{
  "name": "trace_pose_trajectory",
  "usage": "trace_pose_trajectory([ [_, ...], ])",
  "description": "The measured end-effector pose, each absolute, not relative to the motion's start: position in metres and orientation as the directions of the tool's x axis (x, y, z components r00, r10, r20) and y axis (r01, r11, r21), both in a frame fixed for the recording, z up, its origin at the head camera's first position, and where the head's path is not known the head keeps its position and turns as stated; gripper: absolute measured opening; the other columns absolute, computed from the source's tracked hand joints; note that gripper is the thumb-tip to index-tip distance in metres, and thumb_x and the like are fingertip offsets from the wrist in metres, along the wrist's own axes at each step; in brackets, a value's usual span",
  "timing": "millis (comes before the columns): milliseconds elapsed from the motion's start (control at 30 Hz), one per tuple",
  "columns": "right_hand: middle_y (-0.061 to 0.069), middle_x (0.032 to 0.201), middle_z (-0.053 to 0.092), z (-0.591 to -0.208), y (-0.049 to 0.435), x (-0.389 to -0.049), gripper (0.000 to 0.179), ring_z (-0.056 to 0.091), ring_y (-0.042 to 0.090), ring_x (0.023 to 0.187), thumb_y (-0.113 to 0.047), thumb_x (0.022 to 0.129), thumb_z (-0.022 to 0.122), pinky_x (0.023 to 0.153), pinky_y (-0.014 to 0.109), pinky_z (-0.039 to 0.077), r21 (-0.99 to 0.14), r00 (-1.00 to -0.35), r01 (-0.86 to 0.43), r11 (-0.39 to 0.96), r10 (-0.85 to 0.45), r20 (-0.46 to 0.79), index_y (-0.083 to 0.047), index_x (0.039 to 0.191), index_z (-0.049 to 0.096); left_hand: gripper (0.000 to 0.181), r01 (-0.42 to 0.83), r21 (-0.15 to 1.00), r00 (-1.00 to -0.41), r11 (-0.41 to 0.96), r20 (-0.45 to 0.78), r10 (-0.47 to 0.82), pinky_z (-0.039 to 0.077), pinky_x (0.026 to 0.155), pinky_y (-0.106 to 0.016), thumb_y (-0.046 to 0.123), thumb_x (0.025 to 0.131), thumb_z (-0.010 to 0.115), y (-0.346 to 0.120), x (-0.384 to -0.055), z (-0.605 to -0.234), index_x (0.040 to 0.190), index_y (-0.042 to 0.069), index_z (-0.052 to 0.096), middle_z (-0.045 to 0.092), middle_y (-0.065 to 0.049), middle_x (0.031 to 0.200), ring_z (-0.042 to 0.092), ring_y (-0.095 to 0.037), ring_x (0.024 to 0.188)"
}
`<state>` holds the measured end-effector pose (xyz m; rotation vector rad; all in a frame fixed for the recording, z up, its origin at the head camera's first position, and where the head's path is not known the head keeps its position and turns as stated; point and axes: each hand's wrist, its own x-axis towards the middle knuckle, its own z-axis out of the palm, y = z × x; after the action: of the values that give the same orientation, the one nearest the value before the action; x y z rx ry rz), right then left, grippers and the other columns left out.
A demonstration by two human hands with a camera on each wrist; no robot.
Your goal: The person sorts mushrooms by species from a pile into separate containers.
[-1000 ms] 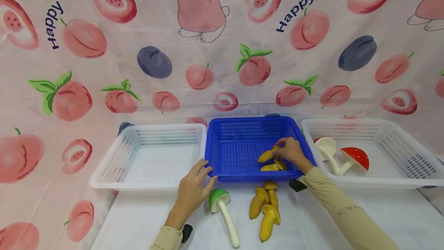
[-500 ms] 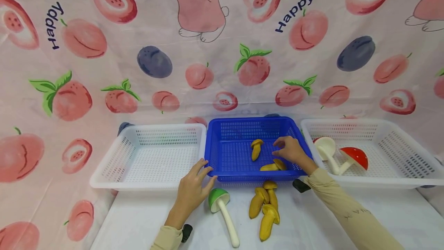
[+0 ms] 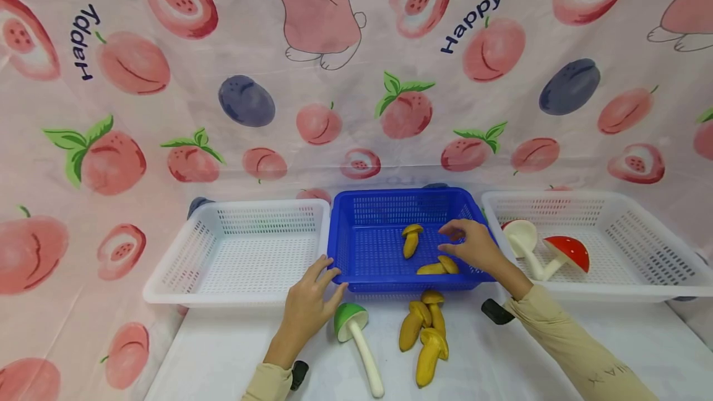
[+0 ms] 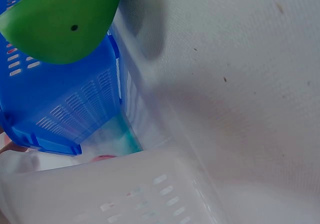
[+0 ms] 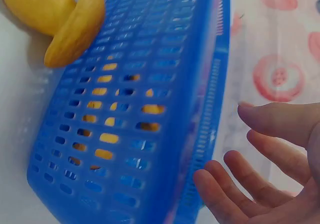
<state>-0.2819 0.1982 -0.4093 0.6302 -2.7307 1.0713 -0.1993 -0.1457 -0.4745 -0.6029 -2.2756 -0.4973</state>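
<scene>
My left hand (image 3: 310,305) rests its fingertips at the front left corner of the blue basket (image 3: 379,280). My right hand (image 3: 473,247) hovers over the basket's right side, fingers apart and holding nothing, as the right wrist view also shows. Inside the basket lie two yellow-brown toy mushrooms: an upright-lying one (image 3: 411,243) near the middle and a sideways one (image 3: 437,267) by the front wall. Several more such mushrooms (image 3: 427,364) are grouped on the table before the basket. Beside my left hand lies a green-capped toy mushroom (image 3: 362,351) with a long white stem.
A white basket (image 3: 234,299) stands left of the blue one. The right white basket (image 3: 613,291) holds red-capped mushrooms (image 3: 570,252). A fruit-printed cloth (image 3: 356,98) hangs behind them. White cloth (image 3: 223,351) covers the table.
My right hand has let go of a yellow-brown mushroom, which now lies in the middle of the blue basket, and has drawn slightly right. My left hand has stayed put.
</scene>
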Motion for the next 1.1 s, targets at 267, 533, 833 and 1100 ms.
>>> trace_pose_trajectory([
  [267, 0.012, 0.100, 0.066, -0.396, 0.198, -0.254, 0.026, 0.062, 0.031, 0.090, -0.007, 0.078, 0.077, 0.072, 0.037, 0.056, -0.647, -0.887, -0.459, 0.609, -0.354, 0.296, -0.002, 0.102, 0.067, 0.027, 0.553, 0.187, -0.640, 0.812, 0.719, 0.271, 0.057, 0.073, -0.038, 0.027, 0.081, 0.074, -0.145, -0.199, -0.475, 0.098, 0.007, 0.071, 0.063, -0.014, 0.116, 0.059, -0.030, 0.113],
  [533, 0.007, 0.098, 0.065, -0.390, 0.197, -0.231, 0.024, 0.063, 0.025, 0.087, -0.008, 0.079, 0.076, 0.068, 0.031, 0.056, -0.638, -0.873, -0.485, 0.598, -0.377, 0.310, -0.003, 0.101, 0.068, 0.026, 0.553, 0.180, -0.635, 0.814, 0.723, 0.271, 0.057, 0.069, -0.037, 0.027, 0.081, 0.074, -0.145, -0.200, -0.474, 0.098, 0.008, 0.071, 0.063, -0.013, 0.116, 0.059, -0.029, 0.113],
  [833, 0.003, 0.098, 0.065, -0.390, 0.198, -0.211, 0.027, 0.062, 0.025, 0.087, -0.011, 0.078, 0.078, 0.068, 0.029, 0.056, -0.659, -0.864, -0.492, 0.569, -0.414, 0.287, -0.007, 0.102, 0.067, 0.026, 0.554, 0.181, -0.633, 0.813, 0.726, 0.270, 0.057, 0.066, -0.037, 0.027, 0.081, 0.073, -0.145, -0.199, -0.474, 0.098, 0.008, 0.071, 0.063, -0.014, 0.116, 0.059, -0.030, 0.112],
  [1100, 0.003, 0.099, 0.066, -0.390, 0.197, -0.195, 0.025, 0.063, 0.020, 0.087, -0.012, 0.078, 0.077, 0.070, 0.032, 0.056, -0.690, -0.859, -0.479, 0.543, -0.453, 0.240, -0.009, 0.101, 0.066, 0.026, 0.551, 0.175, -0.630, 0.816, 0.728, 0.269, 0.057, 0.064, -0.036, 0.028, 0.081, 0.073, -0.145, -0.199, -0.474, 0.098, 0.008, 0.072, 0.063, -0.014, 0.116, 0.059, -0.030, 0.111],
])
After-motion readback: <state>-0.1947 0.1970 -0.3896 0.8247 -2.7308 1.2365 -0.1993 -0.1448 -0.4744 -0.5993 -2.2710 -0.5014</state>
